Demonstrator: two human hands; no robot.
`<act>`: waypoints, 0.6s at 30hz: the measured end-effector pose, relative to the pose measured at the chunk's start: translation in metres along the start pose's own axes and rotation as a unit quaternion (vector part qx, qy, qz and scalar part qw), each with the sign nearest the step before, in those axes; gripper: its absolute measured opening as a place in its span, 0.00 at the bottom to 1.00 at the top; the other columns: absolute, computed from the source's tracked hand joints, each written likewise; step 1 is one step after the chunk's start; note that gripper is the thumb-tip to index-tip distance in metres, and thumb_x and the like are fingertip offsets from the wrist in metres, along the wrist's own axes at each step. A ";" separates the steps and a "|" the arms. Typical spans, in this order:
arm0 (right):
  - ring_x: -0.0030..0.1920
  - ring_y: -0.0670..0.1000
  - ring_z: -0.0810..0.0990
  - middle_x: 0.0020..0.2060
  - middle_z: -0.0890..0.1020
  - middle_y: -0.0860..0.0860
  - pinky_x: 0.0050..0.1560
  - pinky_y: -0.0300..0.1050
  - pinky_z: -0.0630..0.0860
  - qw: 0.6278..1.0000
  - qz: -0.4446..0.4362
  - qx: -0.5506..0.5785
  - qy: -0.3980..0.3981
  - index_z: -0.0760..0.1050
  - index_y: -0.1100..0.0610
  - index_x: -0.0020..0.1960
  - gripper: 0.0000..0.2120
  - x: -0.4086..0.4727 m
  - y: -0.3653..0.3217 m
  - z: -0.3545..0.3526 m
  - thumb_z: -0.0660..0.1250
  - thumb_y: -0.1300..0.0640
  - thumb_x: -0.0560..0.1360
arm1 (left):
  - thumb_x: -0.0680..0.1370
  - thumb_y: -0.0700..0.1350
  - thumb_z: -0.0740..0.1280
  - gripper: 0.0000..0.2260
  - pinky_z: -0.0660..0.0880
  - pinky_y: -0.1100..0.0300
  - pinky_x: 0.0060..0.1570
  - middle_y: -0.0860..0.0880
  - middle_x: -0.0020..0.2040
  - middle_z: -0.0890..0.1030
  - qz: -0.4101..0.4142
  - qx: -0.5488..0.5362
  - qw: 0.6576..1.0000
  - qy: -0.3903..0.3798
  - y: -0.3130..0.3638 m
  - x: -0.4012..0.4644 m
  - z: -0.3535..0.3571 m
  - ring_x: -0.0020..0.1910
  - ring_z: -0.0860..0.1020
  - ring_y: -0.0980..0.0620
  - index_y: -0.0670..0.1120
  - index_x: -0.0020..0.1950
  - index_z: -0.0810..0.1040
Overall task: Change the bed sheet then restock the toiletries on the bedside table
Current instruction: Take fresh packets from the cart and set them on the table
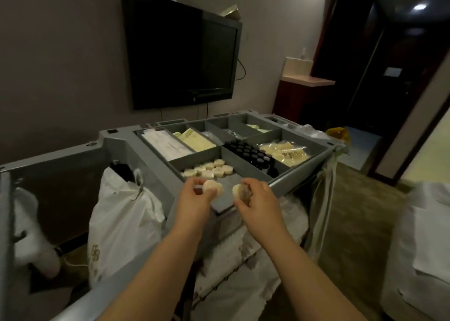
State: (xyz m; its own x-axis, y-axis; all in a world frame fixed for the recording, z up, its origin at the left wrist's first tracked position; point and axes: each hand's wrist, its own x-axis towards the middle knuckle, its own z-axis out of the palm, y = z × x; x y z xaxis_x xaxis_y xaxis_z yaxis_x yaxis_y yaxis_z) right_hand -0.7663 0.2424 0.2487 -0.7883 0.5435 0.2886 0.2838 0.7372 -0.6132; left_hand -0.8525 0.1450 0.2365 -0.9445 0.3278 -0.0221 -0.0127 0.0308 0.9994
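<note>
Left hand (198,194) and right hand (255,195) each grip small round cream soaps (213,188) over the grey plastic cart tray's (302,172) near edge.

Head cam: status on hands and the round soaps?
Left hand holds round soaps; right hand holds another. Both above cart tray, more soaps in its compartment. Nothing in the way.

- cart tray (302,178): divided into compartments; taken as landmark.
- soap rounds (209,169): in the tray's near-left compartment.
- capped bottles (248,151): in the compartment right of the soap rounds.
- packets (285,151): in the compartment right of the bottles.
- television (180,50): on the wall behind the tray.
- bag (121,223): hanging left of and below the tray.
- left hand (197,196), right hand (255,196): over the tray's near edge, each holding a soap round.
</note>
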 end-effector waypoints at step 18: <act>0.57 0.56 0.74 0.59 0.73 0.56 0.50 0.43 0.69 0.902 -0.213 -0.111 -0.358 0.70 0.58 0.61 0.16 0.225 0.053 0.105 0.65 0.57 0.75 | 0.74 0.49 0.65 0.09 0.36 0.33 0.67 0.51 0.53 0.80 -0.120 0.641 0.758 0.021 -0.022 0.182 0.036 0.63 0.71 0.48 0.53 0.54 0.78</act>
State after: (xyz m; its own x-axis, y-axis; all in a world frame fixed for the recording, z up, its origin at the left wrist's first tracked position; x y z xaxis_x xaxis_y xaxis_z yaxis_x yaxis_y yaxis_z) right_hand -0.9860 0.3613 0.2040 -0.9798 -0.1485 -0.1342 -0.0891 0.9238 -0.3724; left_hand -1.0120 0.2378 0.2098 -0.9754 0.1389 -0.1712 0.1192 0.9855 0.1207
